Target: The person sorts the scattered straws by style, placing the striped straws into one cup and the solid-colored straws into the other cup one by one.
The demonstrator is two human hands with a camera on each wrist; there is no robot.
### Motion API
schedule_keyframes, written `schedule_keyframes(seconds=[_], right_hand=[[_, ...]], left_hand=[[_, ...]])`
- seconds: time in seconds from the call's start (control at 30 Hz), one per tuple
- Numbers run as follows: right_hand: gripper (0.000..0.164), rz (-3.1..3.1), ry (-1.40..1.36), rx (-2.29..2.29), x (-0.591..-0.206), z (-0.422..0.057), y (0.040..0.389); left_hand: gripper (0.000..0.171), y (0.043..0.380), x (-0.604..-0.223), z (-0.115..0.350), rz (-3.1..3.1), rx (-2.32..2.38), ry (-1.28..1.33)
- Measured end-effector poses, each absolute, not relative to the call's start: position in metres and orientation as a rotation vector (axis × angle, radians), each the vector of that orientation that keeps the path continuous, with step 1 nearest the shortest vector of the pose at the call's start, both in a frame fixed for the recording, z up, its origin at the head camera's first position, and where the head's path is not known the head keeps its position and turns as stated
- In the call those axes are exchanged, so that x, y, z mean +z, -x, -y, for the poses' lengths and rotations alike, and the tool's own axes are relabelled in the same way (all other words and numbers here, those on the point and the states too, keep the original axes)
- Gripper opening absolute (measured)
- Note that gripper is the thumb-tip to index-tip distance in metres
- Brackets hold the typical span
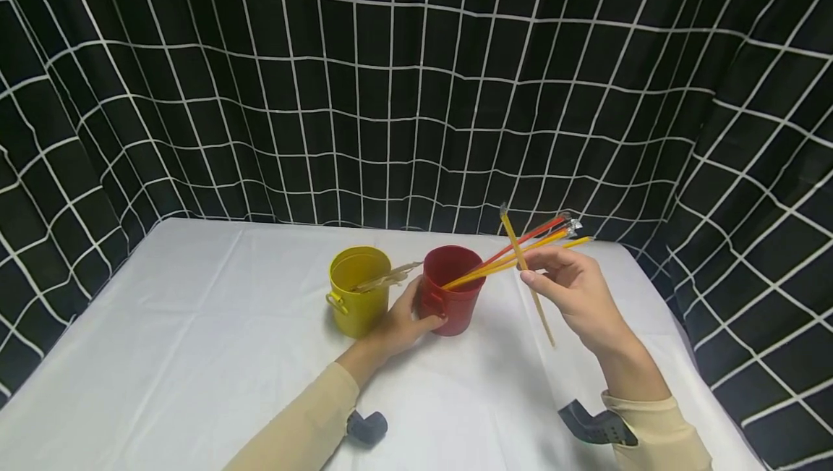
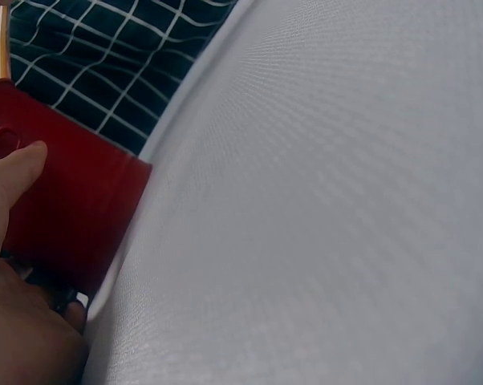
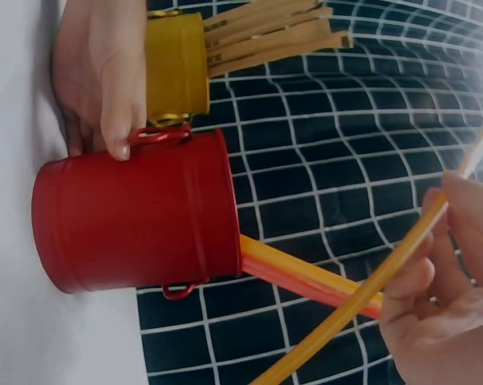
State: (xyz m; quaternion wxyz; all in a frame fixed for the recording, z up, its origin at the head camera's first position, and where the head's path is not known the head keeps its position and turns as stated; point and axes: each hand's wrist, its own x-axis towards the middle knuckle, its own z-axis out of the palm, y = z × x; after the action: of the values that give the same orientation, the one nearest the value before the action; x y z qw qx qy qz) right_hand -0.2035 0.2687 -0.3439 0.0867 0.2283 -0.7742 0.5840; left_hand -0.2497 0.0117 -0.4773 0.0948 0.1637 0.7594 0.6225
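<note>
My left hand [image 1: 405, 323] grips the side of a small red bucket [image 1: 458, 312], thumb near its handle; some of its fingers are hidden. In the left wrist view that thumb lies against the red wall. Red, orange and yellow straws [image 1: 534, 243] lean out of the bucket toward the right, with crinkled clear wrapping at several ends. My right hand [image 1: 575, 290], right of the bucket and above the table, pinches one yellow straw [image 3: 386, 269] between thumb and fingers. That straw is tilted and crosses in front of the others.
Just left of the red bucket stands a yellow bucket [image 1: 358, 308] with several flat wooden sticks [image 3: 265, 36] leaning out. Both are on a white cloth-covered table [image 1: 195, 355]. A black curtain with a white grid [image 1: 390, 95] surrounds the back and sides.
</note>
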Motion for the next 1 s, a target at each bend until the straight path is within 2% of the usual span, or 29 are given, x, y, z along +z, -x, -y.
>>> schedule_keyframes(seconds=[0.47,1.0], right_hand=[[0.031,1.799,-0.605,2.216,-0.3379,-0.2693,0.2023],[0.023,1.529,-0.255,2.278,-0.3353,-0.2646,0.2052]], left_hand=[[0.082,0.2503,-0.4781,-0.0108,-2.259,1.838,-0.489],[0.082,0.2503,-0.4812,-0.0123,-2.272,1.839,-0.5]])
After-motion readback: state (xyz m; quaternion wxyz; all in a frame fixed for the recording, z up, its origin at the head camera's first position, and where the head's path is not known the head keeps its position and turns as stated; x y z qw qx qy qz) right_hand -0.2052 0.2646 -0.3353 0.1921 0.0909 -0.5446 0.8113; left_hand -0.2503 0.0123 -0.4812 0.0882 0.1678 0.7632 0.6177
